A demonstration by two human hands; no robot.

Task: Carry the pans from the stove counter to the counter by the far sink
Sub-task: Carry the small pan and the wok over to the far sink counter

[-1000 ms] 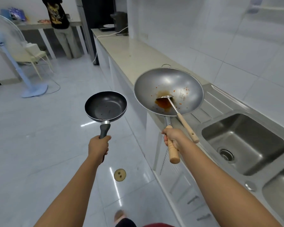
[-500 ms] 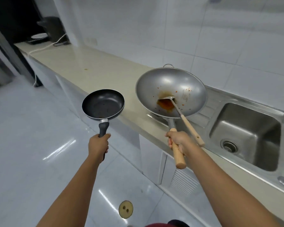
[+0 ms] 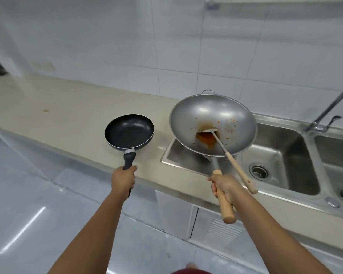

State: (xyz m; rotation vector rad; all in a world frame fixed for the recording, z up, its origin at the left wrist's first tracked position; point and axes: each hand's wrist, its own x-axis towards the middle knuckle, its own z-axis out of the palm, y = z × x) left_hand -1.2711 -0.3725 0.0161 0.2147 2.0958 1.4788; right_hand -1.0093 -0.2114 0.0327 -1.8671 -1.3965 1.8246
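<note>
My left hand point(image 3: 123, 179) grips the black handle of a small black frying pan point(image 3: 129, 131), held level above the front of the beige counter point(image 3: 63, 113). My right hand point(image 3: 224, 186) holds the wooden handle of a large steel wok point(image 3: 212, 123), which hangs over the sink's draining board point(image 3: 178, 155). Orange sauce sits in the wok's bottom. A metal spatula with a wooden handle point(image 3: 240, 173) lies in the wok, its handle sticking out toward me.
A double steel sink point(image 3: 281, 155) with a drain lies right of the wok, and a tap point(image 3: 323, 115) stands behind it. White tiled wall runs behind the counter. Glossy white floor lies at left; a cabinet vent is below the counter.
The view has swung right to face the counter and sink. Both pans have come closer over the counter's edge; the wok now hangs above the draining board.
</note>
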